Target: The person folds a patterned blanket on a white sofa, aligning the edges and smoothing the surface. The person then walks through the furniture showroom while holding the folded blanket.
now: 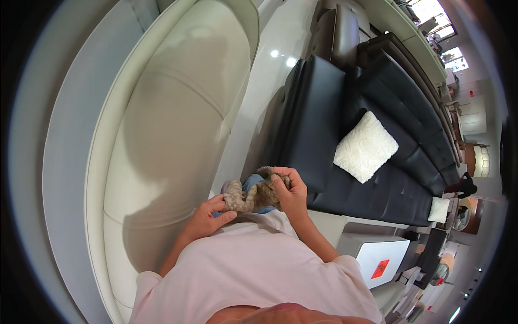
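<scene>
A fuzzy, mottled brown-and-beige plush item (pixel 265 194) is held in front of my waist, above blue trouser legs. Its exact kind is unclear; a loop or limb curls up at its far end. My left hand (pixel 212 216) grips the paler, rounded end (pixel 234 197), thumb on the near side. On the other side my right hand (pixel 292 190) pinches the darker part between thumb and fingers. Some of the fingers are hidden behind the fuzzy material.
A cream upholstered sofa (pixel 182 117) runs along my left. To the right stands a black leather sofa (pixel 309 129) with a white textured pillow (pixel 366 148). Glossy floor (pixel 269 73) lies between them. A white-topped table (pixel 382 259) bears a red card. Someone (pixel 465 186) is far off right.
</scene>
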`<state>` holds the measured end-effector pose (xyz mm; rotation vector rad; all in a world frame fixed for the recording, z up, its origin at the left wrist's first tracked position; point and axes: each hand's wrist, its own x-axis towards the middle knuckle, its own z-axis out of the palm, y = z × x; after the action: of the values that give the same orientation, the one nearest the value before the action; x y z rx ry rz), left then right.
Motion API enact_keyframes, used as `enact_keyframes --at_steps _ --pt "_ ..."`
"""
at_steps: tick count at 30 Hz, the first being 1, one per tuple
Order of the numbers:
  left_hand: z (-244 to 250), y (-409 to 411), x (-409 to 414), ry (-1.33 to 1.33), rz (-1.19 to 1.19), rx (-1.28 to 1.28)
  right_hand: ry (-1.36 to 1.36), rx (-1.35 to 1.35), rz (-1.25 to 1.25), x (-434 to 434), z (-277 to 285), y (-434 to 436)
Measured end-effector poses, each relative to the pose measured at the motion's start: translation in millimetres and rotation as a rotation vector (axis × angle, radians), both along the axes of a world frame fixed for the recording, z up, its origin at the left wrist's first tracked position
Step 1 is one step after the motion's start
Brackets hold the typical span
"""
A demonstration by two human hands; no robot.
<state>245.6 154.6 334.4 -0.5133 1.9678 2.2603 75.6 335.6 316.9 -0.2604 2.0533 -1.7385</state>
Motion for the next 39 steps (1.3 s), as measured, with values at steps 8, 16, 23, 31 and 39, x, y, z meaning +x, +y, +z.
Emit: enact_keyframes --at_steps 8,16,23,31,39 --pt "-16 -37 -124 0.046 0.115 -0.075 0.023 -0.002 0.063 -149 -28 -39" --pt "10 -70 -303 0.034 0.181 -0.017 -0.022 -0.064 -0.059 -305 -23 -40" --pt "11 -90 -428 0.033 0.239 -0.021 0.037 0.022 -0.231 -385 -13 1" --pt "24 -125 -519 0.092 0.186 -0.046 -0.097 -0.086 -0.292 -434 -29 -30" --pt "51 -192 -576 0.054 0.331 0.115 0.149 0.009 0.056 -555 5 -127"
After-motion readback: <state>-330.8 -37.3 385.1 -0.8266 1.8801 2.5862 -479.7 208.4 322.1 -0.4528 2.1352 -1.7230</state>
